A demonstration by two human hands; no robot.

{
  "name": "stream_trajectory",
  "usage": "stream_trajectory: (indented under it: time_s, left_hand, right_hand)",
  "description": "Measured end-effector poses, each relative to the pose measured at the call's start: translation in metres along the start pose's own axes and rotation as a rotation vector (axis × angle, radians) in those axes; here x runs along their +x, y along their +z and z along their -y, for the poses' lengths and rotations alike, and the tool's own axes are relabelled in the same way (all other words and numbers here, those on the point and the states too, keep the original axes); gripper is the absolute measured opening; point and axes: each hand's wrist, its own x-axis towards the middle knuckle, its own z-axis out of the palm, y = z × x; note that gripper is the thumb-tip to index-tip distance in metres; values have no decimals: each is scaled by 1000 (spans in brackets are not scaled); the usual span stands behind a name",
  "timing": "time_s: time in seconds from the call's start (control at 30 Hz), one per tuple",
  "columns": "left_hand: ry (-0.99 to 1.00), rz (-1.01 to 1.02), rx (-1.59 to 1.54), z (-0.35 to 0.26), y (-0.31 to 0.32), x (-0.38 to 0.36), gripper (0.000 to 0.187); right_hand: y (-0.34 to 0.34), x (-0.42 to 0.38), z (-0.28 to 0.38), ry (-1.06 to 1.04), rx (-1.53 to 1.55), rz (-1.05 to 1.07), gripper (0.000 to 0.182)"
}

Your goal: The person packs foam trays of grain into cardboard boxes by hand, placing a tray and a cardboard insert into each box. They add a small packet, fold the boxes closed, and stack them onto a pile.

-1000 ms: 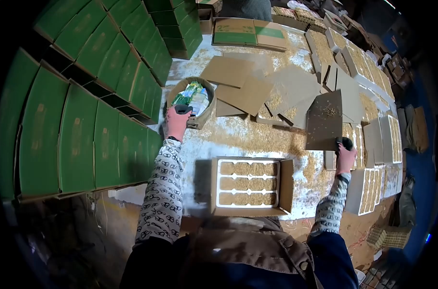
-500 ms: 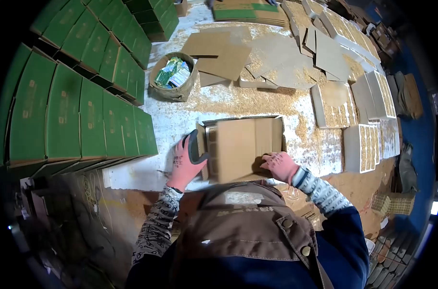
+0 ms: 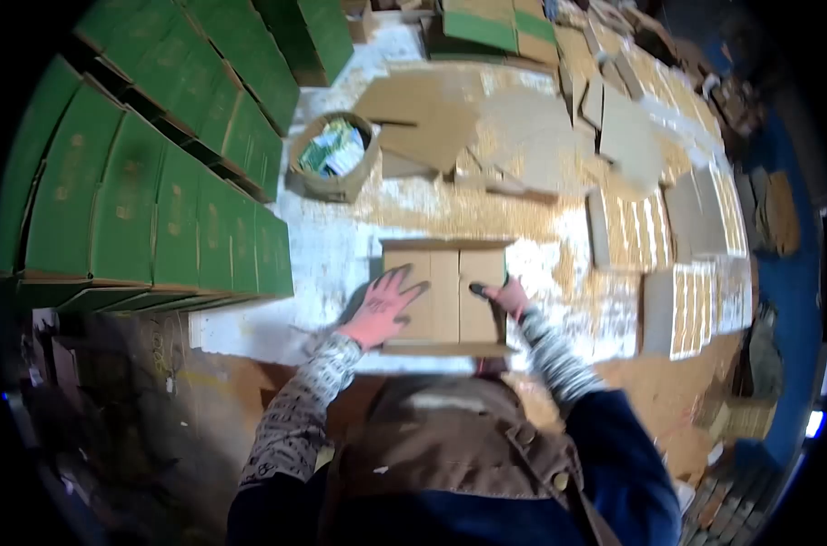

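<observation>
A brown cardboard box (image 3: 445,296) lies on the worktable in front of me, its two inner flaps folded inward and meeting at a seam, with side walls standing along the far and near edges. My left hand (image 3: 383,308), in a pink glove with dark fingertips, rests with fingers spread on the left flap. At the box's right edge is my right hand (image 3: 504,296), also gloved; its thumb or finger reaches onto the right flap and its other fingers are hidden or blurred.
Green boxes (image 3: 131,191) are stacked on the left. Beyond the box stand a round container (image 3: 341,187) of packets and loose cardboard sheets (image 3: 423,114). White trays (image 3: 627,227) with grain-like material are on the right; green-and-brown cardboard (image 3: 486,27) lies at the far edge.
Both flaps now lie folded over the box opening. My left hand has moved from the left side onto the flap and spread out. My right hand has shifted slightly at the right edge.
</observation>
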Motion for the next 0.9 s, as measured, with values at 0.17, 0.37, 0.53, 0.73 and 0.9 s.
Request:
stream_trajectory:
  time_s: [0.17, 0.37, 0.53, 0.73, 0.9]
  left_hand:
    - [-492, -301, -1381, -22, 17, -12, 84]
    - [-520, -145, -1877, -6, -61, -34, 55]
    - [-65, -1501, -638, -3, -283, -148, 51]
    - [204, -2249, -513, 122, -477, -307, 48]
    - [360, -1687, -824, 110, -506, -288, 45]
  right_hand:
    - [-44, -46, 52, 85, 244, 151, 62]
    - [-110, -32, 128, -106, 444, 143, 51]
    - [-168, -44, 352, -582, 525, 40, 53]
    - [-156, -94, 610, -985, 722, 181, 55]
    - [-82, -164, 728, -1063, 498, 376, 58]
